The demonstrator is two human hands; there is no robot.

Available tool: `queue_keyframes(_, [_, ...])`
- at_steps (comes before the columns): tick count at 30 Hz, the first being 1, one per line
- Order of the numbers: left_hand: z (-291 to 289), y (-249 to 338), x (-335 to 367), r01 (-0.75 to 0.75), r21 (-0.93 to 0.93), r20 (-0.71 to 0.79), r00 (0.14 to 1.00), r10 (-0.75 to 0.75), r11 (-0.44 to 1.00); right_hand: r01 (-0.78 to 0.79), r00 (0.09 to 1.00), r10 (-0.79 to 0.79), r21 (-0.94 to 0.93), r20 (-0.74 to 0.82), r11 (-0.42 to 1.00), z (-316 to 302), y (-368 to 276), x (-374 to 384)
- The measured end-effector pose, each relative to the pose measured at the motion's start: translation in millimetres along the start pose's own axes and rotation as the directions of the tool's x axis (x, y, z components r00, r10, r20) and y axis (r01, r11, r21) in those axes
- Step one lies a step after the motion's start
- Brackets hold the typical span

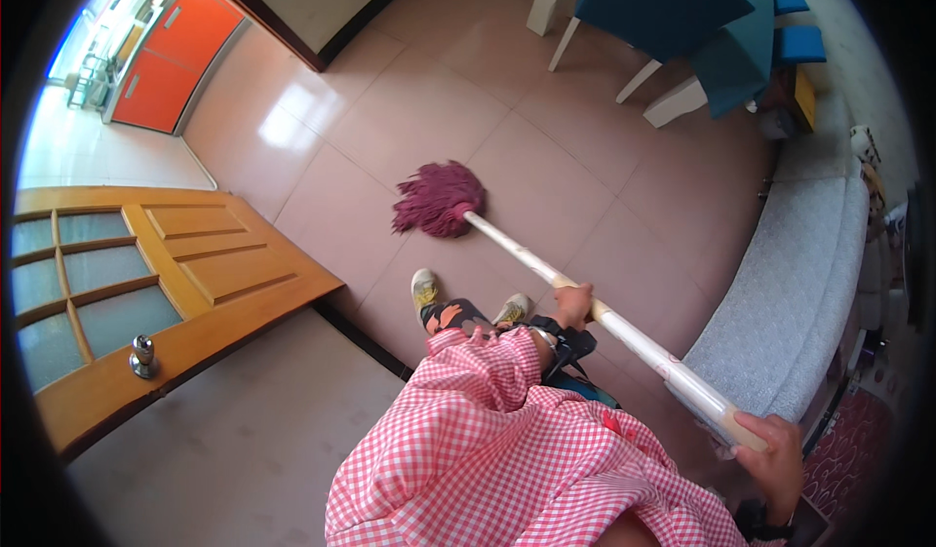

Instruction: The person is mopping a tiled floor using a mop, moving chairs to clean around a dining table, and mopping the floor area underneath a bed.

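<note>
A mop with a pale, wood-patterned handle slants across the view, its dark red, stringy head spread on the tiled floor ahead of my feet. My left hand is wrapped round the handle partway along. At the upper end, on the right, my right hand grips the same handle. Dark bands circle both wrists. Red-and-white checked cloth covers my body, and my two light-coloured shoes stand behind the mop head.
On the left, a wooden door with glass panes stands open. Beyond the doorway are orange cabinets. A table with a dark teal cloth and white legs is at the far right. A grey sofa lines the right side.
</note>
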State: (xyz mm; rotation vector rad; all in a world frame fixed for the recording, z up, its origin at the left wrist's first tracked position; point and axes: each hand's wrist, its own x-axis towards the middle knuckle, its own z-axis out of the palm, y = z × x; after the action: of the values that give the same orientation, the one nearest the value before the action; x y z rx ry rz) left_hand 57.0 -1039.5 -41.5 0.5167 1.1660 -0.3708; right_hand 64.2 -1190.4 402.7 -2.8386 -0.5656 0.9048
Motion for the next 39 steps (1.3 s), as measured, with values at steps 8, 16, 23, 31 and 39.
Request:
queue_keyframes(8, [68, 7, -20, -0.072, 0.184, 0.064, 0.996, 0.062, 0.980, -0.167, 0.976, 0.194, 0.239, -0.094, 0.957, 16, -2, -35])
queue_keyframes(16, [22, 56, 0, -0.144, 0.174, 0.004, 0.989, 0.145, 0.974, -0.263, 0.958, 0.283, 0.518, 0.043, 0.814, 31, -47, -5])
queue_keyframes(23, [-108, 128, 1, -0.195, 0.190, 0.164, 0.973, 0.165, 0.962, 0.043, 0.998, -0.057, 0.294, 0.038, 0.955, 41, -99, 49])
queue_keyframes(31, [-457, 138, -69, -0.480, 0.068, -0.558, 0.709, 0.432, 0.875, -0.055, 0.993, 0.006, 0.416, 0.117, 0.908, 8, -151, 115])
queue_keyframes(39, [-576, 183, -219, -0.669, -0.158, -0.777, 0.538, 0.326, 0.727, 0.019, 0.996, -0.048, 0.331, 0.079, 0.944, -52, -203, 165])
